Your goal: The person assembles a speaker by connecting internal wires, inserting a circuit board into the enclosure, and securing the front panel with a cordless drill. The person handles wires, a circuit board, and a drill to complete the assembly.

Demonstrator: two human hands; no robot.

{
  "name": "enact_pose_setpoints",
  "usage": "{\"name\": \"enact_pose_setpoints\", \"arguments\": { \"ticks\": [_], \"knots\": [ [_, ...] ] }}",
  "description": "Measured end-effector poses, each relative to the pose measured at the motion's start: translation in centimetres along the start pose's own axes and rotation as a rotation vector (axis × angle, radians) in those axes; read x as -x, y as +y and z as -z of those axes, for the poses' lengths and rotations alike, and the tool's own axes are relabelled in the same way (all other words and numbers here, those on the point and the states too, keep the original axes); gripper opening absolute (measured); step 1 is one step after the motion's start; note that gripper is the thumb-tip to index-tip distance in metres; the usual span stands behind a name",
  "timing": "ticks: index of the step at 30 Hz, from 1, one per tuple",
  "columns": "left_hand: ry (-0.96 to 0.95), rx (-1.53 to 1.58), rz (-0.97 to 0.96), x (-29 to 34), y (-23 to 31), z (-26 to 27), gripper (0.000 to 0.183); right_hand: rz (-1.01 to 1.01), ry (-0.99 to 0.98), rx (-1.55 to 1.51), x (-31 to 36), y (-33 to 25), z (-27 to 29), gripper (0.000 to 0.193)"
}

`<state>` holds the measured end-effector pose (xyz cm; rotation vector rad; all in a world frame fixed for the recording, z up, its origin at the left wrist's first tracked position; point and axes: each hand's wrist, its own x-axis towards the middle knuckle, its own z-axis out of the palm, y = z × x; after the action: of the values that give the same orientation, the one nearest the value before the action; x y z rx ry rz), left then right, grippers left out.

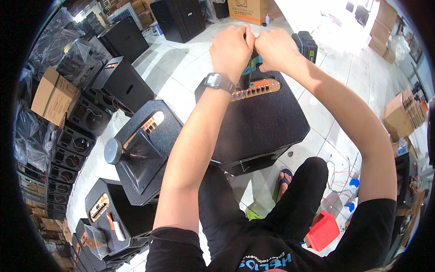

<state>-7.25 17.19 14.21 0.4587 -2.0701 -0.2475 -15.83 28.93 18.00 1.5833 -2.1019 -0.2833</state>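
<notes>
My two closed hands meet above a black speaker cabinet (258,122) with clipped corners. A teal and black cordless drill (252,66) points down at the cabinet's gold control panel (267,86), which carries a row of small knobs. My right hand (277,49) wraps round the drill's handle; the battery (307,45) sticks out to its right. Against it rests my left hand (232,51), a watch on the wrist. It is curled at the drill's left side, its fingertips hidden, so what it grips cannot be made out. The drill's tip is partly hidden behind the left wrist.
Left of the cabinet, a black horn (142,161) with a round grey driver lies on another speaker (156,118). A further cabinet (122,217) bears a white tube and a clear plastic tub (96,240). A red container (322,231) and loose wires (340,181) lie right of my legs.
</notes>
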Motion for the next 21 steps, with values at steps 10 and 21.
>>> {"name": "enact_pose_setpoints", "arguments": {
  "ticks": [10, 21],
  "knots": [
    [0.046, -0.015, -0.018, -0.1, 0.2, -0.5, 0.038, -0.026, -0.016, 0.007, -0.1, 0.1, 0.0, 0.039],
    [0.176, -0.076, -0.094, -0.1, -0.5, -1.7, 0.043, -0.037, 0.099, 0.03, -0.4, 0.2, -1.4, 0.034]
  ]
}}
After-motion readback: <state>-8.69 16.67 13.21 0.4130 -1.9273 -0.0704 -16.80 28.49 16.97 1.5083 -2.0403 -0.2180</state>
